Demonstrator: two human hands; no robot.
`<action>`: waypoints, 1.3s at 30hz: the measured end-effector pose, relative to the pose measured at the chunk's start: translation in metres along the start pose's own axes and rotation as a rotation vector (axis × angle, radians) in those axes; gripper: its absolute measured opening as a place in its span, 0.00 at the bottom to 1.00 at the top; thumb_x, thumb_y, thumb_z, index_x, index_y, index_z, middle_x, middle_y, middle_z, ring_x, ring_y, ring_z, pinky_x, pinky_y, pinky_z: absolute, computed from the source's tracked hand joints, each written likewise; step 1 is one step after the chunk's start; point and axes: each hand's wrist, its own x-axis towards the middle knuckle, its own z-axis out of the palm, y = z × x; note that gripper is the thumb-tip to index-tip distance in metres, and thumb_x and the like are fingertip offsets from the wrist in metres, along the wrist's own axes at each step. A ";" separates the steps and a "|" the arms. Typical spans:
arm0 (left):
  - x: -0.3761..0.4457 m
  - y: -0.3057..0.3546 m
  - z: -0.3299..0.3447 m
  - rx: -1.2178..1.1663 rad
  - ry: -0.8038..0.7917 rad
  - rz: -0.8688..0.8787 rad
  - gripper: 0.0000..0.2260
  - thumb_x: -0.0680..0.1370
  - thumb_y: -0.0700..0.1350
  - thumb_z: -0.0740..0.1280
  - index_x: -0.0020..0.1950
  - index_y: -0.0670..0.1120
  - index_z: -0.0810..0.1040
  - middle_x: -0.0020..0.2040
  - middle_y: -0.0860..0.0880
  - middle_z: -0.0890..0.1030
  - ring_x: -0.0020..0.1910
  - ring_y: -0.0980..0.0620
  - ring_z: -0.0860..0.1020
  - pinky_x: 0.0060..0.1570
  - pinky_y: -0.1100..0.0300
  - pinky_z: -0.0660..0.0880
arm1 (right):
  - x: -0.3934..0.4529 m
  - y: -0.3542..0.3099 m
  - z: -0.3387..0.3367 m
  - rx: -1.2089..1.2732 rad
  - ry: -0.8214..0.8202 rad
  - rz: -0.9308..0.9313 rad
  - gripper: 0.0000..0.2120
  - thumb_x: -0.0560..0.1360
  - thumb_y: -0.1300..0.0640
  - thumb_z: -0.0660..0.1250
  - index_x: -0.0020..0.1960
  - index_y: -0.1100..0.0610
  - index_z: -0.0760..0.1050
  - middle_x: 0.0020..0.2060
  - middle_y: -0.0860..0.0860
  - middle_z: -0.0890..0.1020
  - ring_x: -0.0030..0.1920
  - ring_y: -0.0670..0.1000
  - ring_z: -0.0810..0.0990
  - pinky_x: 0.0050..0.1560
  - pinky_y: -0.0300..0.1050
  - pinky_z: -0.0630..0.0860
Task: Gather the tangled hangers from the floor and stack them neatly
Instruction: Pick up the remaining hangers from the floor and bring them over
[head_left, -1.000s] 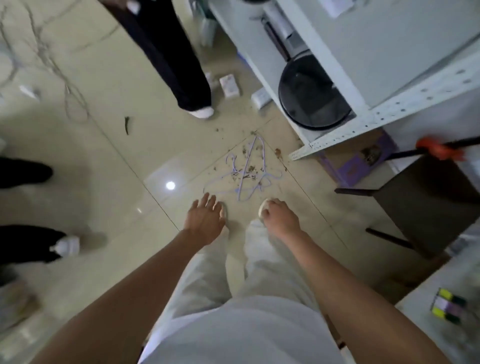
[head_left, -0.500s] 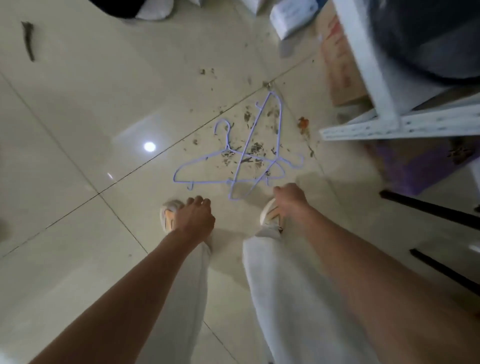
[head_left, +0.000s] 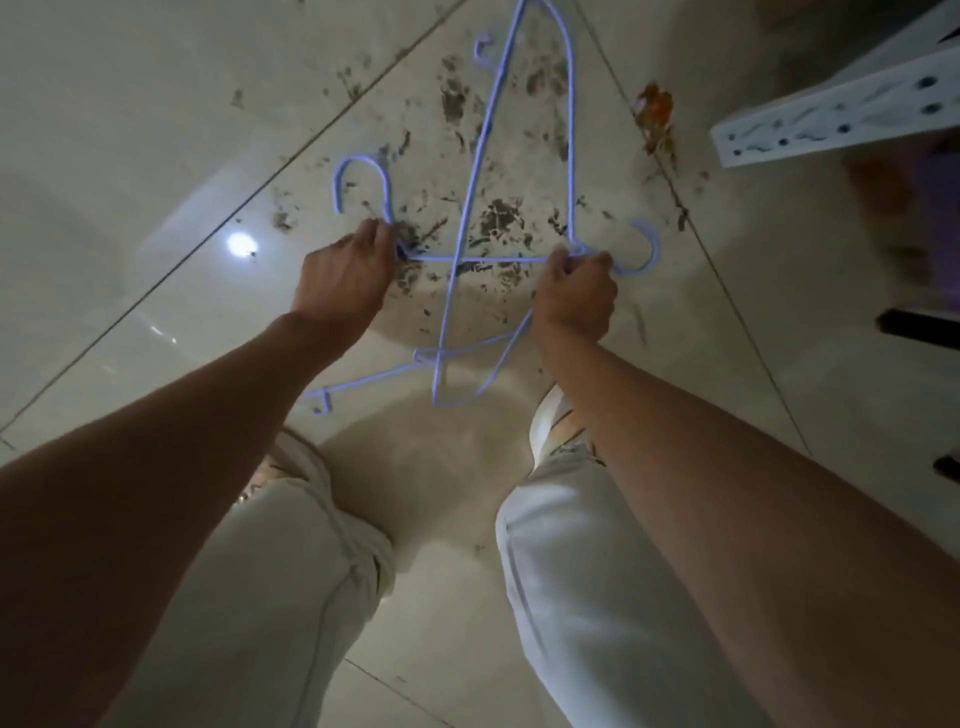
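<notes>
Both hands have come down since 0.5 s ago, when they hung above the shoes w/ nothing in them; now each has hold of the wire. Left hand (head_left: 345, 283) pinches the neck just below a curved hook, fingers curled round it. Right hand (head_left: 574, 296) grips the neck of another hook, which sticks out to its right, fingers closed over the twist. Lavender wire hangers (head_left: 470, 208) sit tangled on the tile floor (head_left: 130, 130) betw. & ahead of the hands: one long triangle runs up toward the top edge, a straight bar spans hand to hand, more loops cross below nr the shoes. Can't tell exact count, looks like 3 or so, nor whether any part is lifted off the tile. Dark crumbs & dirt (head_left: 498, 218) scattered under the tangle, an orange-brown scrap (head_left: 652, 109) to the right. White perforated shelf frame (head_left: 836, 117) at upper right. Pale trouser legs (head_left: 587, 597) fill the bottom of view.
</notes>
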 end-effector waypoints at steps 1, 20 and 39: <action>-0.005 -0.003 -0.001 -0.005 -0.014 0.042 0.07 0.82 0.39 0.64 0.59 0.37 0.71 0.50 0.35 0.77 0.38 0.33 0.81 0.29 0.48 0.67 | -0.004 -0.004 -0.003 -0.013 -0.007 -0.006 0.18 0.83 0.45 0.62 0.55 0.60 0.78 0.49 0.58 0.85 0.50 0.60 0.84 0.38 0.49 0.72; -0.286 0.066 -0.407 -0.605 -0.283 -0.462 0.08 0.83 0.46 0.63 0.60 0.47 0.77 0.40 0.43 0.85 0.46 0.38 0.83 0.48 0.49 0.78 | -0.333 -0.072 -0.396 0.372 -0.109 0.091 0.15 0.85 0.56 0.60 0.49 0.66 0.78 0.48 0.66 0.83 0.50 0.67 0.80 0.47 0.55 0.67; -0.543 0.405 -0.636 -0.796 -0.303 0.634 0.13 0.82 0.38 0.64 0.43 0.49 0.83 0.32 0.54 0.82 0.28 0.52 0.76 0.29 0.49 0.75 | -0.645 0.171 -0.760 0.480 0.603 0.222 0.15 0.86 0.53 0.58 0.45 0.58 0.76 0.31 0.54 0.78 0.36 0.62 0.82 0.39 0.55 0.78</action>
